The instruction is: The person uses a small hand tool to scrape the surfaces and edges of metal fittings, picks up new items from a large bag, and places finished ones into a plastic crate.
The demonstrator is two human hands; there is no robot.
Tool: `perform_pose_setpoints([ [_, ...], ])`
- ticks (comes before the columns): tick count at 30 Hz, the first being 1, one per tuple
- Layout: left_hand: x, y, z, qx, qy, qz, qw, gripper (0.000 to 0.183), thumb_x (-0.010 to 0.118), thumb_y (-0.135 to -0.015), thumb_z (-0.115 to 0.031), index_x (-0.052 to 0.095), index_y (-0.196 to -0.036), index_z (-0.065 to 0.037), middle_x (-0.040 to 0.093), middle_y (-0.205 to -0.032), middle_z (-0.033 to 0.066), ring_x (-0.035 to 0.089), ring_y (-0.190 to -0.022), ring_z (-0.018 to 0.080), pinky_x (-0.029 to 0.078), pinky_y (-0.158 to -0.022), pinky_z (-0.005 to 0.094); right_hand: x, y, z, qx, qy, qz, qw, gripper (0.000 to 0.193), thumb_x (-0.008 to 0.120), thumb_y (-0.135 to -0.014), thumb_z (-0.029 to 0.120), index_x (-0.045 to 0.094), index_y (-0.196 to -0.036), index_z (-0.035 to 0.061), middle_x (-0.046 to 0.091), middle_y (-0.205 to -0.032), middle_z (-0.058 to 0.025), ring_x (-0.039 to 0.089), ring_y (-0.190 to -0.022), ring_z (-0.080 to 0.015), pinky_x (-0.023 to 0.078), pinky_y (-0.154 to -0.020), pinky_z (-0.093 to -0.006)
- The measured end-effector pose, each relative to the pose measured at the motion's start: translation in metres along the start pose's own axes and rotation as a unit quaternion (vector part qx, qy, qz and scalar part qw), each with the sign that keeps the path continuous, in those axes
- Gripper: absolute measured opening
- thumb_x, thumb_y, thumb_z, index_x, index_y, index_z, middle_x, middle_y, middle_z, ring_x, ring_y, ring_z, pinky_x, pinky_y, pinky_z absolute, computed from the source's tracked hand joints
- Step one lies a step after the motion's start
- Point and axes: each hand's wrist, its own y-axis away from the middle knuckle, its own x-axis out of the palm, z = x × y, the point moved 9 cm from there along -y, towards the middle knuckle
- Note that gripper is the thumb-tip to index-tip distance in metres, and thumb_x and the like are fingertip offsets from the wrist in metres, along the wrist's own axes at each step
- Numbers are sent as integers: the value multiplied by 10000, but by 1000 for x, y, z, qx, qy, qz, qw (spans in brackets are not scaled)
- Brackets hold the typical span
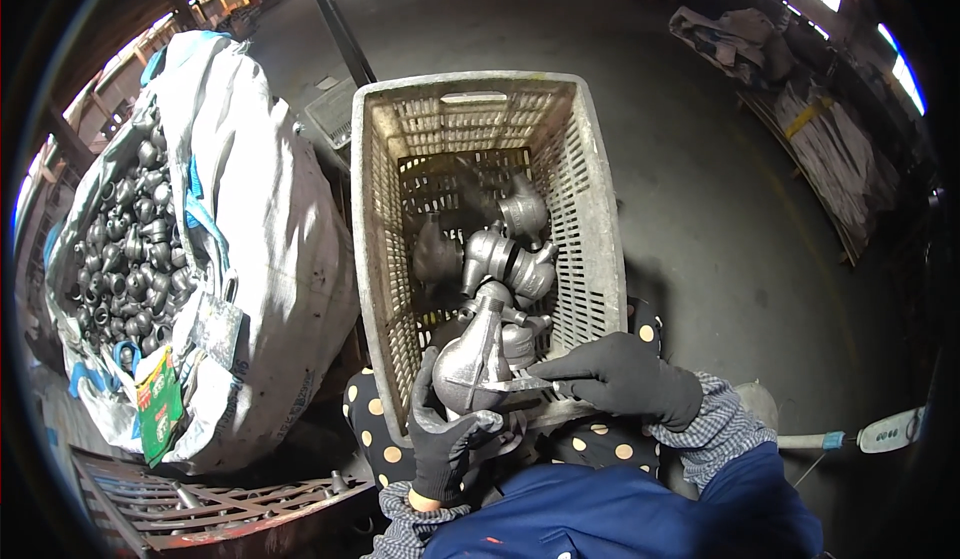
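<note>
A dark grey, bulb-shaped metal casting (466,367) with a tapering neck is held over the near end of the plastic crate (363,259). My left hand (445,449), in a black glove, is closed around its lower left side. In my right hand (625,379), also gloved, is a thin, flat metal tool (520,385), perhaps a file or scraper. The tool reaches left to the casting's right side. Its grip is hidden by my fingers. Several similar castings (490,254) lie in the crate beyond my hands.
A large white woven sack (275,289) full of small round metal castings (130,259) stands at left. Below it is a rusty slatted rack (220,507). A pale rod with a grey end piece (890,431) lies at right. Covered sheets (830,154) stand farther right.
</note>
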Motion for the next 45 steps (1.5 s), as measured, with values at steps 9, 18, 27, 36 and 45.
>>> perform_pose_setpoints([
  [9, -1, 0, 2, -15, 7, 5, 1000, 996, 903, -624, -140, 340, -1430, 21, 333, -1499, 182, 450, -1311, 286, 463, -1049, 413, 0, -4, -13, -37, -54, 21, 998, 365, 616, -830, 129, 688, -1180, 200, 705, -1061, -102, 691, -896, -249, 543, -815, -335],
  [18, -8, -2, 5, -15, -32, 9, 999, 972, 881, -635, -144, 339, -1425, 23, 400, -1438, 193, 494, -1261, 286, 487, -1012, 395, -22, 2, 22, -98, 94, -139, 981, 511, 628, -697, 51, 707, -1172, 222, 667, -810, -45, 642, -700, -212, 531, -652, -309],
  [27, 0, -4, 2, -25, 20, 16, 999, 960, 859, -647, -94, 319, -1432, 24, 442, -1386, 209, 547, -1203, 304, 530, -970, 407, -23, -6, 39, -189, 252, -112, 943, 425, 652, -770, 223, 670, -1192, 271, 640, -900, 19, 628, -760, -197, 507, -625, -335],
  [36, -4, -4, 4, -49, 10, 0, 999, 1021, 933, -571, -176, 382, -1404, 31, 377, -1477, 169, 449, -1313, 254, 442, -1070, 393, -26, -23, 35, -264, 281, -94, 918, 521, 610, -772, 124, 642, -1230, 371, 609, -864, 15, 594, -760, -200, 478, -605, -341],
  [45, 2, -3, -2, -47, 6, 11, 999, 995, 915, -605, -159, 366, -1412, 35, 376, -1482, 161, 451, -1313, 251, 433, -1079, 386, -29, -28, 37, -231, 298, -12, 926, 404, 632, -789, 196, 666, -1176, 307, 622, -900, 4, 619, -811, -201, 510, -636, -348],
])
